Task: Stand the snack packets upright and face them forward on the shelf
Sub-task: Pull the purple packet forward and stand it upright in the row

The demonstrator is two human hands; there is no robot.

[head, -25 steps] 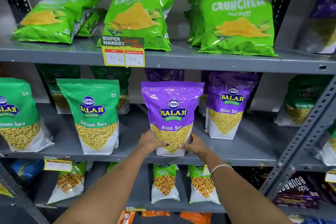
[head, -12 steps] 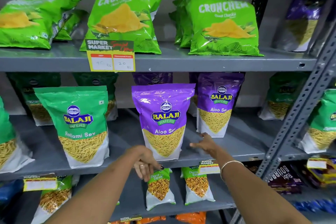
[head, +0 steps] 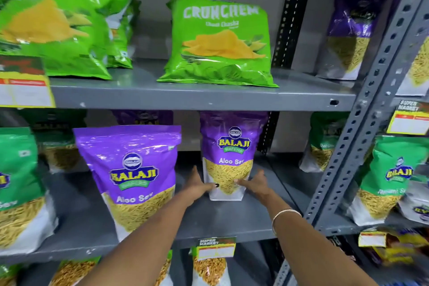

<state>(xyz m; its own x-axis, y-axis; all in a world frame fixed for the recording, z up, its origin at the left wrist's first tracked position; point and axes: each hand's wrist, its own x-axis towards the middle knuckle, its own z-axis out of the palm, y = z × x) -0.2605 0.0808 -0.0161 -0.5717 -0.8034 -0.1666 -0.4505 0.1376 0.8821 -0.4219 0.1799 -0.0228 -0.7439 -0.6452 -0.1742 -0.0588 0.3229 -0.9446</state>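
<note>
Hands, left (head: 199,185) and right (head: 255,183), clasping glossy purple pouch (head: 232,146), upright, grey metal shelf (head: 232,216)

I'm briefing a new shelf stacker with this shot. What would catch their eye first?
Probably both hands, left and right, clasping the base of an upright purple Aloo Sev pouch set back on the middle shelf. A bigger-looking Aloo Sev pouch stands nearer the front to its left. Above, a bright green Crunchem bag faces forward.
</note>
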